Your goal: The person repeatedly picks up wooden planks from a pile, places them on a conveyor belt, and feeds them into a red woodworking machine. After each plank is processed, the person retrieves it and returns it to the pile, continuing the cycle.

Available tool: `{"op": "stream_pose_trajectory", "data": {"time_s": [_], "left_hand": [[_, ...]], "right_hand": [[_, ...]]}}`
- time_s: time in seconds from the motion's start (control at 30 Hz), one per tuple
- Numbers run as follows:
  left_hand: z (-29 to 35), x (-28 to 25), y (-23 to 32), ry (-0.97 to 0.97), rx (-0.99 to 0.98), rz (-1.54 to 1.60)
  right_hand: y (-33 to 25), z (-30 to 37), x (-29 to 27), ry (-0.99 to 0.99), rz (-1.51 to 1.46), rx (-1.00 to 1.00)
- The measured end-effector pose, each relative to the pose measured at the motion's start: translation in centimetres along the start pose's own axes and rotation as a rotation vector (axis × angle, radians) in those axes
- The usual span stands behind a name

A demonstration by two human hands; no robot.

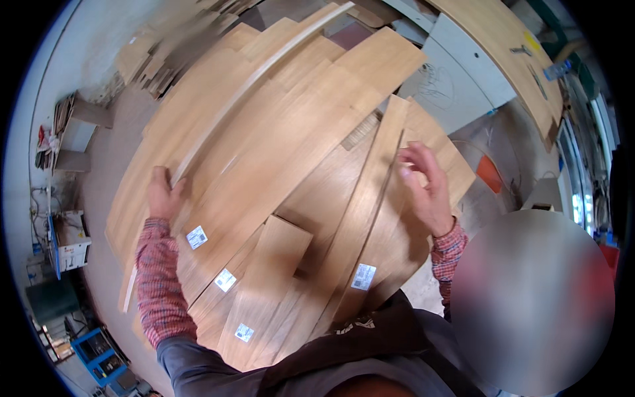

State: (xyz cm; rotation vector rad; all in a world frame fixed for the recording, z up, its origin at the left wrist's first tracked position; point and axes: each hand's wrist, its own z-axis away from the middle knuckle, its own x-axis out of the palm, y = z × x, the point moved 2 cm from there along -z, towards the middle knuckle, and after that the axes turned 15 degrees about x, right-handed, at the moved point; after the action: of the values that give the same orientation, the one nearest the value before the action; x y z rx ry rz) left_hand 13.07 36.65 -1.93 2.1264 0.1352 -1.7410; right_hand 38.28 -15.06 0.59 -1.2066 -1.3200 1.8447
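Note:
A big pile of light brown wooden boards (284,145) fills the middle of the view, fanned out and overlapping. My left hand (162,195) grips the near end of a long pale narrow strip (251,83) that runs up and to the right over the pile. My right hand (426,188) hovers with fingers spread above the right side of the pile, close to a narrow board (374,192) that lies lengthways; it holds nothing. Small white labels (197,237) are stuck on the near ends of several boards.
A grey panel (456,73) and a long wooden bench top (509,46) with small tools lie at the upper right. Shelves and boxes (66,238) stand along the left wall, a blue crate (99,354) at the lower left. An orange piece (489,173) lies on the floor at right.

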Motion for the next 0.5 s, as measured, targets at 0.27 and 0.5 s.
{"op": "stream_pose_trajectory", "data": {"time_s": [0.27,0.5], "left_hand": [[3.6,-14.1,12.0,0.101,0.18,-0.061],[14.4,-17.1,24.7,0.022,0.224,-0.134]], "right_hand": [[-6.7,3.6,12.7,-0.555,-0.66,0.307],[-15.1,11.4,19.8,-0.568,-1.231,0.54]]}}
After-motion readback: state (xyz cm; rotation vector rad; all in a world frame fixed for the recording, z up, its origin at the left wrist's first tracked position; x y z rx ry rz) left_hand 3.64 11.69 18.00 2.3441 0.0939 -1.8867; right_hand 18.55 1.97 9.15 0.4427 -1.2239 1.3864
